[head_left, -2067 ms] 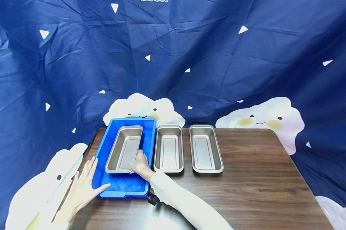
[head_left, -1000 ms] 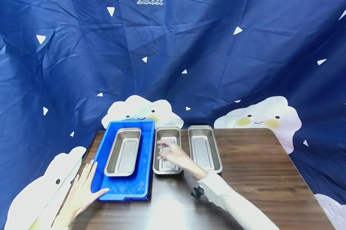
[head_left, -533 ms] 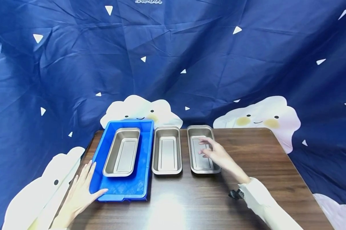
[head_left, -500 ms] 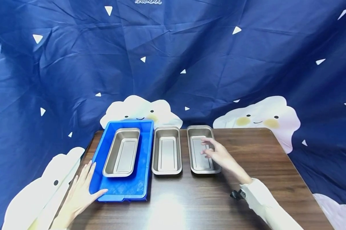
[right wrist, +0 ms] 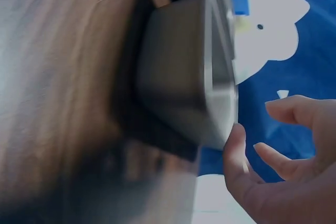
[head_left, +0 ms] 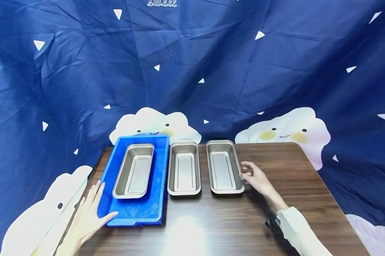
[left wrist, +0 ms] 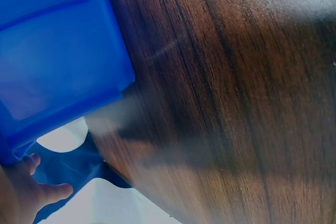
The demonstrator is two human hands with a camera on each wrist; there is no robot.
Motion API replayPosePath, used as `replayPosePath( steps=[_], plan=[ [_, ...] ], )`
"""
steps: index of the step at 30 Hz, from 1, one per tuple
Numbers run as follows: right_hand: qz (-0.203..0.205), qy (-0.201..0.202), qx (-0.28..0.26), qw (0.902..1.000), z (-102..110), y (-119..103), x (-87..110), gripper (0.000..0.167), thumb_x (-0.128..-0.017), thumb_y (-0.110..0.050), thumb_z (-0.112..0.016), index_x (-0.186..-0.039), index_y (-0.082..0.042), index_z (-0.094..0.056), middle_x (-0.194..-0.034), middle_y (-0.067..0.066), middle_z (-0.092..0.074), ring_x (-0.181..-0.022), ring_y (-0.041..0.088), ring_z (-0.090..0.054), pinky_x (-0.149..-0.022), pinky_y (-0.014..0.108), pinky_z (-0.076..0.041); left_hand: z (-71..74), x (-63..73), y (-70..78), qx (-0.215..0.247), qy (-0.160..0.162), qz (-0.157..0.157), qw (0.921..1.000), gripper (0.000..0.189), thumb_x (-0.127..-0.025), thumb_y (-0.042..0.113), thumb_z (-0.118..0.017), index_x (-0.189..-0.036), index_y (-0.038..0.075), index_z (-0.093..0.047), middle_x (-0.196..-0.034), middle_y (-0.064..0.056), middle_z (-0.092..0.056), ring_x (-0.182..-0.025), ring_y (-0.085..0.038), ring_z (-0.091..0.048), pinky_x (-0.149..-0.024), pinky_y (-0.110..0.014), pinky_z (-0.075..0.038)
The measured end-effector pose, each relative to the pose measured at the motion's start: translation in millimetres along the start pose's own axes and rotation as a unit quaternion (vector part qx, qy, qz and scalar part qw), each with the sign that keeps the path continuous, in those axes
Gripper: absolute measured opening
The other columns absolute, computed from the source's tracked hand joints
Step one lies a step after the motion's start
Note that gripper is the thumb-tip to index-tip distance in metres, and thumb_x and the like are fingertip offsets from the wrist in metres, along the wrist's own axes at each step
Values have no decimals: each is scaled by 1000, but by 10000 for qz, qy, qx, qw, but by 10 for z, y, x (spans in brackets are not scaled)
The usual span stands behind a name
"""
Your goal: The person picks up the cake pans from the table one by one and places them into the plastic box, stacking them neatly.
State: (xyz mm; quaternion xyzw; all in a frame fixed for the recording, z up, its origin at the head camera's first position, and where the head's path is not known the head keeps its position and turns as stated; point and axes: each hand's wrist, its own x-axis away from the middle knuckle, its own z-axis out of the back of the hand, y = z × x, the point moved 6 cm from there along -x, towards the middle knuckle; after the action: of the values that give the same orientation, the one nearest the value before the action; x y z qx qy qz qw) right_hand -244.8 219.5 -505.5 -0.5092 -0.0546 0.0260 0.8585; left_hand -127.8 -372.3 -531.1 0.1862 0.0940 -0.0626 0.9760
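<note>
Three metal loaf pans show in the head view. The left loaf pan (head_left: 138,174) sits inside the blue plastic tray (head_left: 141,217). On the table, the middle loaf pan (head_left: 184,170) stands beside the tray, and the right loaf pan (head_left: 224,170) is farther right. My left hand (head_left: 87,215) rests with spread, straight fingers along the tray's left rim, its thumb at the front left corner. My right hand (head_left: 256,179) is at the right loaf pan's outer long side. The right wrist view shows its thumb (right wrist: 236,150) right at the pan's rim, its other fingers loosely bent and apart.
The brown wooden table (head_left: 218,224) has bare wood in front of the pans and to the right. Behind it hangs a blue cloth (head_left: 186,89) with white clouds and triangles. A black device (head_left: 272,224) is on the right wrist.
My right hand let go of the left loaf pan in the tray, then moved right over the middle pan to the right pan's outer edge. My left hand stayed on the tray.
</note>
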Motion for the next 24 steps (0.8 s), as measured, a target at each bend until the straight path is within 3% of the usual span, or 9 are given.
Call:
replayPosePath(
  steps=[5,11,17,24],
  plan=[
    [-251,-80,316,9992,-69,199,-35,57,-101,-18,-71,-146,9,-49,-127,30,-64,-108,34,-66,-81,32,-53,7,11,-33,-29,140,-15,9999,117,-85,48,-85,-172,15,-13,-174,-21,-17,-160,-45,-9,-112,-83,-18],
    [-424,-464,-578,9963,-170,383,-33,62,-104,-14,-66,-152,12,-37,-119,28,-65,-78,15,-61,-64,30,-57,4,0,-18,10,25,51,10000,116,-87,49,-83,-172,15,-11,-175,-21,-14,-160,-46,-7,-116,-82,-12],
    [-516,-514,-1106,9912,-203,473,-21,66,-105,-10,-66,-157,11,-31,-133,39,-57,-65,11,-60,-58,27,-59,15,-8,12,18,23,6,10000,115,-88,50,-82,-172,16,-11,-173,-22,-16,-160,-45,-7,-117,-81,-9],
    [-332,-789,-1527,9846,-213,484,-70,66,-106,-4,-61,-161,9,-27,-146,44,-48,-68,15,-69,-62,35,-64,30,-1,36,70,-7,23,10000,114,-88,49,-82,-171,14,-13,-172,-25,-18,-160,-45,-8,-119,-79,-7]
  ],
)
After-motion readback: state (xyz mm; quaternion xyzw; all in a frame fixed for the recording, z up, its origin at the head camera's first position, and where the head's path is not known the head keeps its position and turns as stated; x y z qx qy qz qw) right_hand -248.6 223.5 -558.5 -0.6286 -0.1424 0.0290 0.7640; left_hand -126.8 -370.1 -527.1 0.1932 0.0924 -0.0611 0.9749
